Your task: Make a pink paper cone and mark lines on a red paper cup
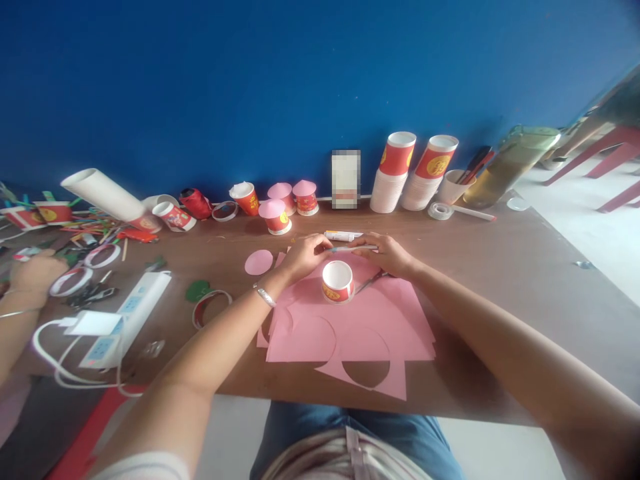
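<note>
A slim pale pen (356, 248) lies level between my two hands, just beyond a short red-and-white paper cup (338, 283). My left hand (311, 257), with a silver bangle at the wrist, pinches the pen's left end. My right hand (385, 255) is closed round its right end. The cup stands on pink paper sheets (305, 343) with round holes and curved cuts. Partly hidden under my right hand, scissors (371, 281) lie beside the cup. A white glue tube (343, 236) rests behind the pen.
Several cups with pink cone tops (274, 217) and stacked paper cups (389, 180) stand by the blue wall. A pink paper disc (259, 262), tape roll (213, 309) and power strip (127, 320) lie leftward. Another person's hand (37, 273) is at far left. A tilted jar (510, 167) stands at right.
</note>
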`<state>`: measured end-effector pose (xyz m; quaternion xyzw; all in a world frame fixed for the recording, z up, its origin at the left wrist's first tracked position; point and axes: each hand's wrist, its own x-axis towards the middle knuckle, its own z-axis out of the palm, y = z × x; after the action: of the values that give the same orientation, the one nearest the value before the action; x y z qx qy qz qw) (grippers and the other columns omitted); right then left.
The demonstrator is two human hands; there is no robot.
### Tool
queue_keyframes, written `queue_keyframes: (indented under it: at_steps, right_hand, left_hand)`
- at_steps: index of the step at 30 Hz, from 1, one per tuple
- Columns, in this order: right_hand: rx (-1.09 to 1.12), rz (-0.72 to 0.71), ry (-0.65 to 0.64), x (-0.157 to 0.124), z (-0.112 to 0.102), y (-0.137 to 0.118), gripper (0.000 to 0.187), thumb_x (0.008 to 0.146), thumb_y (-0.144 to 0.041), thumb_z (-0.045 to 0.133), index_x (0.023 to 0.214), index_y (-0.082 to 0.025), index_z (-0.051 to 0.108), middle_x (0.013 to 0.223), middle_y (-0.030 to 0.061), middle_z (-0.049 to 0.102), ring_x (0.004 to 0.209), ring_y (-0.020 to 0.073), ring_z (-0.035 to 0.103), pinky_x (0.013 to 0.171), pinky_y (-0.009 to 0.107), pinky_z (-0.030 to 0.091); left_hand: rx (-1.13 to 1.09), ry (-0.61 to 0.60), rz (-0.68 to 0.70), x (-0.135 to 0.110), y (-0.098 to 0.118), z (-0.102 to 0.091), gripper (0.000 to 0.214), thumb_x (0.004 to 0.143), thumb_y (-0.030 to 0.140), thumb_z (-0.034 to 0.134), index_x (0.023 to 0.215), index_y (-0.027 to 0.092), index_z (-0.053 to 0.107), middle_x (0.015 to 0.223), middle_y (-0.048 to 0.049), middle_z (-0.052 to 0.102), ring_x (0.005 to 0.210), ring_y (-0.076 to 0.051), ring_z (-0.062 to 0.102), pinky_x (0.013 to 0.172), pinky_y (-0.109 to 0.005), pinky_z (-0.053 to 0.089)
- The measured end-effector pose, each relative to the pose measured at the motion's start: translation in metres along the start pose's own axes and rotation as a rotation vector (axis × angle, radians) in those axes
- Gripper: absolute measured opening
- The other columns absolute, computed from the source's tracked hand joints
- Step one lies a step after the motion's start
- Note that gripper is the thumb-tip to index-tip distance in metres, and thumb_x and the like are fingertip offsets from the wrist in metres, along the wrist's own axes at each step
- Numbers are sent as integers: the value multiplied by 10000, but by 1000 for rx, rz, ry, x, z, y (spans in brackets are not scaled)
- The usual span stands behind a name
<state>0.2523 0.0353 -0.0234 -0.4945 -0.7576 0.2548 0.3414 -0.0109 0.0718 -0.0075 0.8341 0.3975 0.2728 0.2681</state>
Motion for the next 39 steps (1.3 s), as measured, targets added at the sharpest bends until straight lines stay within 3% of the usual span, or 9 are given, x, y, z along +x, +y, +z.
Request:
queue_keyframes:
  at_steps: [4,7,11,18,21,25,32,35,39]
  right_hand:
    - [-165,-76,8,3,-3,8,189,964,-311,639,1024,-262,811,1046,56,788,994,239,705,910,369,576]
    - [-302,-89,48,3,-3,11,233,1009,-294,576,1032,-255,804,1099,77,773,1087,260,667,965,391,561]
    - [-489,-52,71,6,-4,8,291,1043,-279,516,1109,-215,792,1160,127,743,1160,298,618,952,403,543]
    - [-697,-5,-15,29,-1,8,239,1007,-197,544,1006,-184,783,1161,148,745,1143,304,612,930,385,497]
    - [-727,11,-30,35,-1,7,239,991,-166,538,946,-163,774,1114,162,751,1112,305,628,911,379,482]
    - [-725,46,22,33,-4,4,238,1002,-216,533,1017,-145,760,1118,172,752,1093,302,654,896,368,479]
    - [-616,102,92,13,-3,10,214,1022,-319,554,1067,-238,747,981,55,800,842,234,713,699,311,471]
    - [-567,72,101,9,0,13,210,1031,-306,543,1088,-249,737,1012,45,806,858,228,727,708,303,483]
    - [-531,37,116,7,6,14,231,1040,-290,522,1133,-214,719,1089,101,787,950,251,723,743,309,484]
  left_hand:
    - [164,18,6,-11,-6,1,317,898,163,707,1214,178,700,1257,-92,687,860,-161,714,844,-332,619]
    - [354,14,40,-25,-5,-2,382,937,189,667,1319,193,648,1324,-113,641,1070,-246,707,922,-403,622]
    - [511,14,136,-42,-2,-8,353,969,187,614,1321,192,636,1303,-125,633,1211,-302,644,1052,-477,581]
    - [641,-109,159,-63,-2,-5,286,987,144,572,1250,195,669,1285,-127,687,1162,-296,647,926,-458,580]
    - [715,-90,119,-61,1,1,275,980,101,560,1207,194,686,1273,-120,703,1168,-300,641,904,-446,572]
    - [746,-39,141,-55,2,6,233,990,67,542,1103,190,705,1194,-114,720,1093,-267,666,892,-403,564]
    - [727,-13,229,-52,-7,6,207,1027,98,514,1047,188,700,1079,-104,712,995,-254,668,840,-395,546]
    - [753,-3,219,-46,-11,8,235,1056,127,477,1018,187,702,1022,-111,699,938,-262,656,821,-416,526]
    - [768,19,207,-38,-12,9,260,1077,164,451,1029,180,706,978,-117,685,909,-268,638,772,-404,498]
